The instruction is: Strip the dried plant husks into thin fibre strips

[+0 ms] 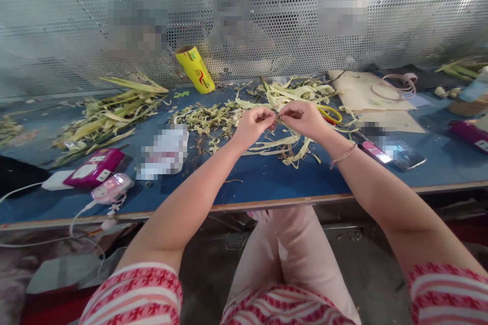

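Both my hands meet above the middle of the blue table [263,180]. My left hand [253,126] and my right hand [303,118] each pinch one end of a thin pale strip of dried leaf [277,118] between fingertips. Below them lies a loose pile of pale green and cream leaf strips [284,144]. A pair of yellow-handled scissors [331,113] lies just right of my right hand. A cord bracelet sits on my right wrist.
A yellow roll [195,68] leans against the perforated metal screen at the back. More leaf heaps [109,114] lie left. Pink devices [95,167] with white cables sit front left, a phone [396,155] front right, cardboard sheets [362,91] back right.
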Available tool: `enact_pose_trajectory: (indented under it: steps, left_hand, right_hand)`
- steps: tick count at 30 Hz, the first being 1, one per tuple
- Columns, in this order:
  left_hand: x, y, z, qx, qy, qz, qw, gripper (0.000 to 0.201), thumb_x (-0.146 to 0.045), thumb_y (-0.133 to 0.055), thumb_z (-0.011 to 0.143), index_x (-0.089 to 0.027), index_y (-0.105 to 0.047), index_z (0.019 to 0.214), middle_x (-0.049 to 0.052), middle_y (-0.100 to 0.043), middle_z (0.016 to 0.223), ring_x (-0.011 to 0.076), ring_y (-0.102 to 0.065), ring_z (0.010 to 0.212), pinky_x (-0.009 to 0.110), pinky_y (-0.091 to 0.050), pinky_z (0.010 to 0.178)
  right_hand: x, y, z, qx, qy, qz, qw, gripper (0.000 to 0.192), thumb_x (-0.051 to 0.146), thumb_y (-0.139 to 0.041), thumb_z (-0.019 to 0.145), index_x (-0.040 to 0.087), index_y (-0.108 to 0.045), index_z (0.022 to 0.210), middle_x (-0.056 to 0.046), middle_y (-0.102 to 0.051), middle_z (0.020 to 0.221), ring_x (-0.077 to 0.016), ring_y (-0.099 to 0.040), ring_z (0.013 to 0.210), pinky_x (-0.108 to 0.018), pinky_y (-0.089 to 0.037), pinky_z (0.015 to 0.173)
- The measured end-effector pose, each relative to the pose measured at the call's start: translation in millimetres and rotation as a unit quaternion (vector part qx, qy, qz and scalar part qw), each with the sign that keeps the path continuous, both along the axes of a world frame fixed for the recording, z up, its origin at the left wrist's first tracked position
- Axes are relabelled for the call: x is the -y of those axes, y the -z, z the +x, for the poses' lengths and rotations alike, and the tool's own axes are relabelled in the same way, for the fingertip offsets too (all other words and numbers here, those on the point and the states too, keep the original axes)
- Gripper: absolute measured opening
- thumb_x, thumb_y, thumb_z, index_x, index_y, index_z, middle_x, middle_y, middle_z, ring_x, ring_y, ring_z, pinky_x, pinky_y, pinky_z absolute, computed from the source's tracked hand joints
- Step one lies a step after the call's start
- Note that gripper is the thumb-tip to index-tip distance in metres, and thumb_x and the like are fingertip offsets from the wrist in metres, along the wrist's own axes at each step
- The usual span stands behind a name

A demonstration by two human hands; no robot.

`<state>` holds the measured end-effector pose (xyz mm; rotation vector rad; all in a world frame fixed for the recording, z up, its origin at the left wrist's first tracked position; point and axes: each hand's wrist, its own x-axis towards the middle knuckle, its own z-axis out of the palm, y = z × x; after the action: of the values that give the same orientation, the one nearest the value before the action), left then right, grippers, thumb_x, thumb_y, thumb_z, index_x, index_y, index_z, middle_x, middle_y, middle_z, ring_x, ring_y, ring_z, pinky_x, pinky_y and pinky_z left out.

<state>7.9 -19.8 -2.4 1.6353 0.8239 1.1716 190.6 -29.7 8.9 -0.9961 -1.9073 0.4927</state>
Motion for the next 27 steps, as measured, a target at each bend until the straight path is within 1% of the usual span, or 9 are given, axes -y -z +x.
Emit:
enact_pose_trajectory:
  steps: [4,7,10,14,19,21,23,27]
  left_hand:
    - [0.2,-1.0,-0.1,0.002,-0.016,-0.020,1.000,0.004,-0.017,-0.070,0.078,-0.015,-0.066,0.078,0.002,-0.070,0.070,0.0106,-0.066,0.063,0.026,-0.056,0.069]
    - [1.4,-2.5,-0.5,-0.008,-0.020,-0.020,1.000,0.005,-0.018,-0.071,0.078,-0.015,-0.066,0.078,0.002,-0.070,0.069,0.0104,-0.066,0.063,0.025,-0.056,0.069]
    - [1.4,-1.9,-1.0,-0.013,-0.016,-0.006,1.000,0.007,-0.020,-0.072,0.078,-0.015,-0.067,0.079,0.003,-0.071,0.071,0.0108,-0.067,0.065,0.026,-0.056,0.070]
    - [0.9,-0.1,-2.5,-0.014,-0.013,0.027,0.999,0.008,-0.022,-0.070,0.079,-0.015,-0.067,0.078,0.004,-0.072,0.072,0.0120,-0.068,0.067,0.027,-0.056,0.071]
    - [2.1,-1.0,-4.0,-0.025,-0.004,0.049,0.998,0.012,-0.026,-0.069,0.079,-0.014,-0.067,0.079,0.004,-0.072,0.072,0.0143,-0.069,0.069,0.029,-0.056,0.071]
    - [2.9,-2.1,-3.9,-0.028,0.000,0.050,0.998,0.014,-0.028,-0.068,0.081,-0.015,-0.067,0.079,0.004,-0.072,0.070,0.0141,-0.069,0.068,0.029,-0.056,0.070]
    - [4.0,-3.6,-3.6,-0.035,-0.004,0.053,0.998,0.015,-0.028,-0.066,0.083,-0.015,-0.067,0.077,0.004,-0.071,0.068,0.0136,-0.068,0.066,0.029,-0.056,0.070]
    - [6.0,-5.6,-2.9,-0.070,-0.019,0.060,0.996,0.014,-0.025,-0.065,0.083,-0.014,-0.066,0.074,0.004,-0.070,0.066,0.0130,-0.066,0.064,0.028,-0.055,0.068]
  right_hand:
    - [-1.1,-0.3,0.0,-0.020,0.002,-0.001,1.000,0.011,0.026,-0.062,0.074,0.018,-0.069,0.075,-0.004,-0.068,0.078,-0.0143,-0.057,0.067,-0.029,-0.046,0.063]
    - [-0.7,-1.3,-0.1,-0.022,0.010,-0.005,1.000,0.010,0.026,-0.062,0.073,0.018,-0.067,0.072,-0.003,-0.066,0.072,-0.0144,-0.056,0.065,-0.029,-0.044,0.061]
    - [0.4,-3.5,-0.2,-0.017,0.022,-0.005,1.000,0.006,0.021,-0.061,0.071,0.018,-0.066,0.069,-0.002,-0.063,0.069,-0.0140,-0.053,0.063,-0.029,-0.043,0.061]
    - [2.3,-7.0,0.1,-0.010,0.033,0.010,0.999,0.008,0.014,-0.058,0.069,0.018,-0.063,0.065,-0.001,-0.060,0.066,-0.0136,-0.052,0.064,-0.030,-0.043,0.064]
    - [1.6,-7.8,1.7,-0.013,0.057,0.020,0.998,0.008,0.013,-0.058,0.068,0.017,-0.062,0.062,0.000,-0.057,0.063,-0.0125,-0.051,0.061,-0.030,-0.041,0.063]
    - [-0.2,-6.9,2.3,-0.033,0.067,0.008,0.997,0.007,0.014,-0.059,0.067,0.017,-0.062,0.063,0.001,-0.056,0.060,-0.0118,-0.049,0.059,-0.029,-0.039,0.061]
    - [-2.4,-5.9,2.6,-0.059,0.070,-0.021,0.996,0.007,0.015,-0.059,0.068,0.017,-0.063,0.064,0.002,-0.055,0.057,-0.0116,-0.049,0.056,-0.029,-0.038,0.059]
    - [-6.2,-3.7,1.9,-0.101,0.036,-0.086,0.991,0.006,0.014,-0.059,0.070,0.018,-0.062,0.066,0.002,-0.058,0.057,-0.0129,-0.056,0.057,-0.029,-0.044,0.059]
